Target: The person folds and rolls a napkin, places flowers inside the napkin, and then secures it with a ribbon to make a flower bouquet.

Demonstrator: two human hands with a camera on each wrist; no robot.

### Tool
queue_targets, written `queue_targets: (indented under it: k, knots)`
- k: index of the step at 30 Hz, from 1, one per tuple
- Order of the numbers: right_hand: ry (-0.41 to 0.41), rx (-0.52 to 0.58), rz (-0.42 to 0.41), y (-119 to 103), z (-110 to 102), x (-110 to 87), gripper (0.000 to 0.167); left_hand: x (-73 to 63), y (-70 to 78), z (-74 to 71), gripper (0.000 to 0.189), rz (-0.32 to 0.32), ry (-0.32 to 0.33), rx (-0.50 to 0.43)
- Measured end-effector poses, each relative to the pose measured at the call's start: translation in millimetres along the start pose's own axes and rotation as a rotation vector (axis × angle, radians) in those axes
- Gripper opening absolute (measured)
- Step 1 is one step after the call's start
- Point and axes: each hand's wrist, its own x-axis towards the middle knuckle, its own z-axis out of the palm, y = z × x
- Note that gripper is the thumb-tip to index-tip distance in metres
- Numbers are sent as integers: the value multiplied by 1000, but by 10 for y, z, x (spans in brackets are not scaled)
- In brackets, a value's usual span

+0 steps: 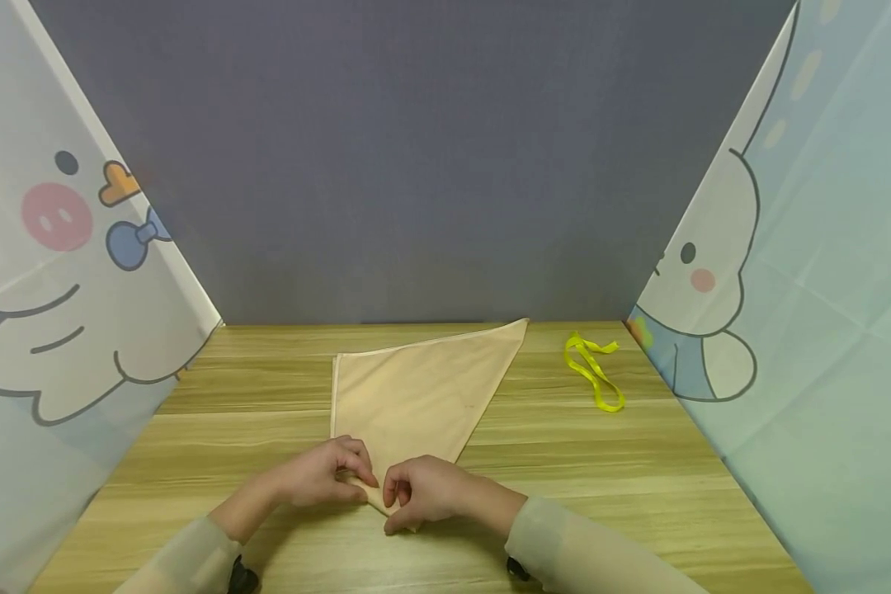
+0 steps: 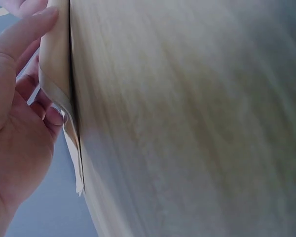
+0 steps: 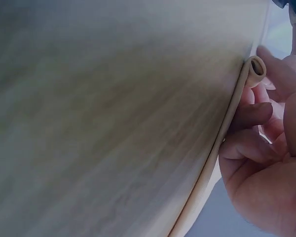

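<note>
A peach-coloured cloth (image 1: 423,388), folded into layers with thin hemmed edges, lies on the table with one pointed corner at the far right. Its near edge is turned into a small roll, whose coiled end (image 3: 257,69) shows in the right wrist view. With thumb and fingers my left hand (image 1: 322,474) grips the left part of this rolled edge. Close beside it, my right hand (image 1: 431,492) has its curled fingers and thumb around the right part of the roll. The left wrist view shows my left thumb lying along the cloth's roll (image 2: 56,54).
A bright yellow ribbon (image 1: 592,371) lies loosely looped on the wood-grain table (image 1: 252,388), right of the cloth. A grey panel (image 1: 431,165) stands behind the table. Printed cartoon sheets (image 1: 59,247) hang along both sides.
</note>
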Motion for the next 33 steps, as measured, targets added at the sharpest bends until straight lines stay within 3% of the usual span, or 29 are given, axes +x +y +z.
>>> queue_targets:
  k: [14,19,22,24,27,33]
  knots:
    - [34,-34,-34,3,-105,-29,6,49,-15,-32,11,19,38,88]
    - [30,-5,-28,31,-138,-42,10,75,-15,-30,7,-70,56,94]
    - [30,34,-8,62,-139,-34,7,89,1,-25,4,-128,52,18]
    - [29,75,15,79,-143,-29,7,104,13,-18,4,-133,45,-31]
    - [26,117,37,107,-148,-16,7,122,30,-5,4,-77,44,-24]
    - [22,131,30,136,-144,-2,6,131,46,-2,13,70,112,223]
